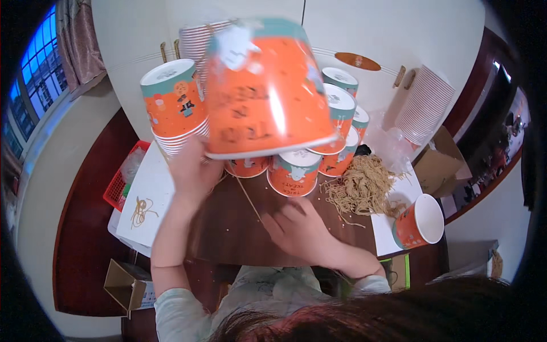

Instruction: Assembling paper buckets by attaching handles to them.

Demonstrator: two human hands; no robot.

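Observation:
A large orange paper bucket (pixel 268 97) with a teal band is raised upside down close to the view, slightly blurred. My left hand (pixel 196 174) is at its lower left rim, closed on it, with the fingertips hidden behind the bucket. A thin tan cord (pixel 249 196) runs down from under the rim to my right hand (pixel 302 231), whose fingers pinch its end low over the brown table (pixel 228 239). Behind the raised bucket, more upside-down orange buckets (pixel 293 171) stand in a pile. To the left rises a nested stack of the same buckets (pixel 174 97).
A heap of tan cords (pixel 364 185) lies at right. One bucket (pixel 419 222) rests on its side by the table's right edge. Loose cords (pixel 142 212) lie on the white surface at left. Cardboard boxes (pixel 439 162), (pixel 126 285) and a red basket (pixel 117 185) stand around.

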